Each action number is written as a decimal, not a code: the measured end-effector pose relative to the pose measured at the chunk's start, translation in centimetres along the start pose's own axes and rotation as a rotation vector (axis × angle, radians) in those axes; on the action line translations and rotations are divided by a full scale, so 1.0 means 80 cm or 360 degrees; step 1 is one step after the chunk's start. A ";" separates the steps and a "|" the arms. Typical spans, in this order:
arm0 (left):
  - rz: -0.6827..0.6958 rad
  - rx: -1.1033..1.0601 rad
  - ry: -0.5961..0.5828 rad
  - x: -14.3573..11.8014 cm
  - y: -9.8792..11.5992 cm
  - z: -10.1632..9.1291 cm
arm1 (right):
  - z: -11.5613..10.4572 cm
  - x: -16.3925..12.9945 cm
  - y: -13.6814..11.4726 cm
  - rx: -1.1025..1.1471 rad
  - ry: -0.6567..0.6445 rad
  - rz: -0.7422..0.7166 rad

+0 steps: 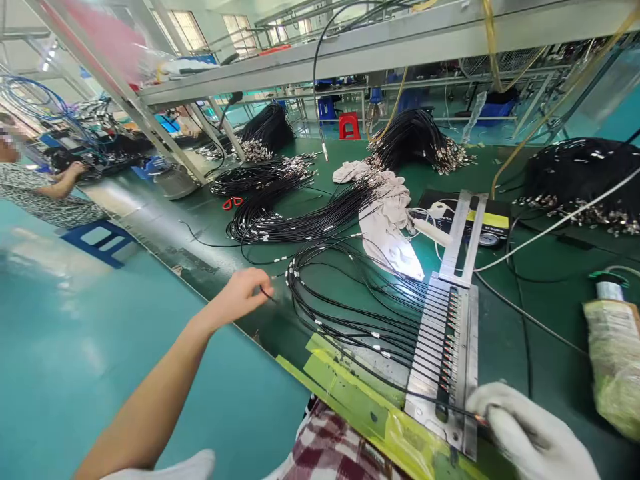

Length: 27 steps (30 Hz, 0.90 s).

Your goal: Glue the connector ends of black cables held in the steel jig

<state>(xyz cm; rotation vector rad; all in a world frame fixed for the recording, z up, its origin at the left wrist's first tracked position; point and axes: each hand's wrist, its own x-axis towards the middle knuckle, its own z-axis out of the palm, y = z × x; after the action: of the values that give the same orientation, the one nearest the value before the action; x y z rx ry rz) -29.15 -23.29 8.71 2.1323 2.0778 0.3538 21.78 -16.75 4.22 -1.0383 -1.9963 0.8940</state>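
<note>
My left hand (pixel 245 293), bare, is closed on a thin black cable, a short piece of which shows at its fingertips. My right hand (pixel 525 427) wears a white glove and pinches the copper-coloured end of a black cable (pixel 440 399) between thumb and finger. That cable crosses the near end of a metal slotted fixture (pixel 435 310). Several black cables (pixel 345 327) with white labels lie side by side in the fixture's slots, their bare tips along its right side. Whether both hands hold the same cable, I cannot tell.
Bundles of black cables (pixel 300 220) lie on the green table behind. A white cloth (pixel 385 227), red-handled scissors (pixel 233 203) and a black box (pixel 493 223) are there too. A wrapped bottle-like object (pixel 613 353) stands at right. Another person (pixel 45 190) works at far left.
</note>
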 end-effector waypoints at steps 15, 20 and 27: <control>-0.0208 0.0113 -0.0557 0.026 -0.054 0.018 | 0.015 0.015 -0.016 -0.0153 -0.0352 -0.0196; -0.0110 0.0283 -0.0425 0.050 0.003 -0.016 | 0.019 0.001 0.010 -0.0223 -0.0426 -0.0017; 0.0559 -0.0841 -0.1225 0.119 0.104 -0.012 | -0.001 0.001 0.023 0.0021 -0.0200 0.0149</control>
<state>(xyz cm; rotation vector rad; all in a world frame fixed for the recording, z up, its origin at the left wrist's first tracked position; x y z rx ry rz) -21.21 -14.16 12.49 1.8672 1.0535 0.0701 22.46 -15.83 2.79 -1.0999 -2.0554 1.0437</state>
